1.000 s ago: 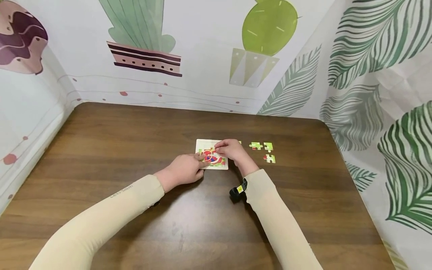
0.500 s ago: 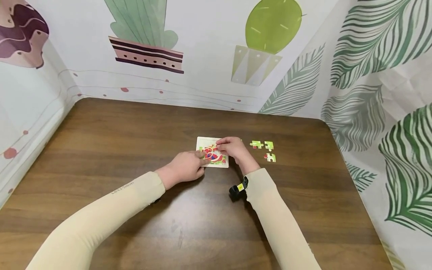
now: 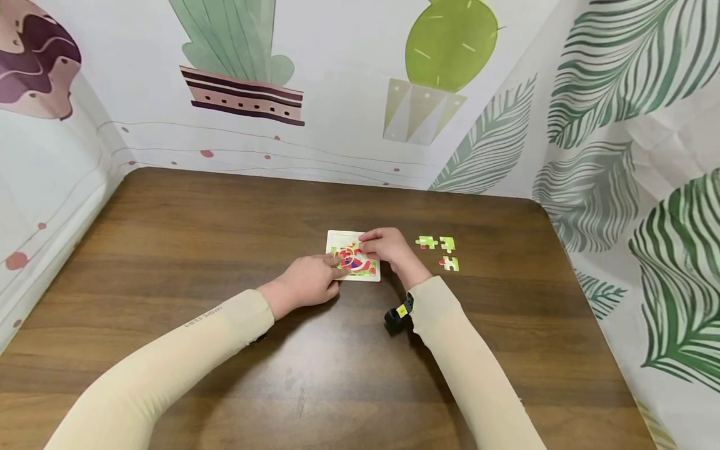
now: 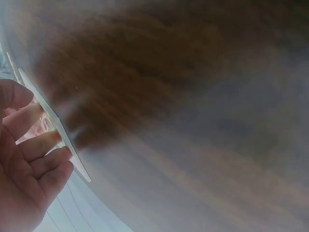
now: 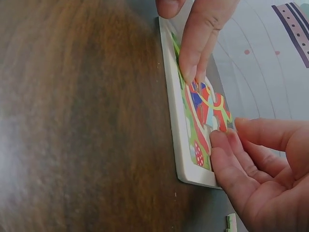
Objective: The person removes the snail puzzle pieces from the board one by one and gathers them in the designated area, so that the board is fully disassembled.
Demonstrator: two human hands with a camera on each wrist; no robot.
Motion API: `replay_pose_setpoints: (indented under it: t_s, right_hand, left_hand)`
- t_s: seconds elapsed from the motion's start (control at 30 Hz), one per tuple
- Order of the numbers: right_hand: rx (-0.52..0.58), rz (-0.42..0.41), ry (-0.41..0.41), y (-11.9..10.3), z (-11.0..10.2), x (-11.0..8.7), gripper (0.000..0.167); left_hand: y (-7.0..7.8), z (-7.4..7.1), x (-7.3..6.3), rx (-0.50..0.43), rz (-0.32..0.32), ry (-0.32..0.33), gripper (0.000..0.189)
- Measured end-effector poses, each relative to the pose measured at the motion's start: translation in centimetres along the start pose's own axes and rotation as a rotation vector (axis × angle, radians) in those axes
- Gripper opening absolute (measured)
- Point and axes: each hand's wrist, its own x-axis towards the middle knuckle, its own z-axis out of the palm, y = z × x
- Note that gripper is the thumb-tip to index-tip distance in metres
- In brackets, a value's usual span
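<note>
A puzzle board (image 3: 368, 279) with a pale rim lies on the wooden table, its picture partly laid in red, blue and green. My left hand (image 3: 309, 281) rests on its left side, and in the right wrist view straight fingertips (image 5: 190, 67) press on the picture. From the other side, my right hand (image 3: 388, 249) reaches over the upper right of the board. Its thumb and fingers pinch a red and yellow puzzle piece (image 5: 221, 112) that sits against the laid part. Fingers hide some of this piece. The left wrist view shows the left hand (image 4: 29, 164) at the board's edge (image 4: 77, 162).
To the right of the board lie three loose puzzle pieces, mostly green: one at the left (image 3: 426, 242), one beside it (image 3: 447, 244) and one lower down (image 3: 450, 264). A wall cloth with printed plants (image 3: 343, 144) stands behind the table (image 3: 225, 219).
Both hands keep their places on the board, with only a slight shift of the right hand. A green sliver beside the right hand has gone out of sight. The head view moves a little.
</note>
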Motion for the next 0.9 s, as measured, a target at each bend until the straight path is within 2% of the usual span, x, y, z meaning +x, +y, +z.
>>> replay_pose_setpoints:
  t_s: [0.33,0.63,0.9]
  right_hand:
    - [-0.119,-0.039,0.041,0.14,0.1,-0.03,0.025]
    - [-0.105,-0.042,0.058,0.27,0.36,0.26,0.021]
    - [-0.049,-0.026,0.046,0.39,0.24,0.31,0.02]
  left_hand:
    - [0.05,0.09,-0.01,-0.031,0.0,0.002,0.041]
    - [-0.07,0.11,0.03,-0.03,-0.006,0.008,0.041]
    - [0.0,0.03,0.13,-0.022,-0.006,0.018,0.041]
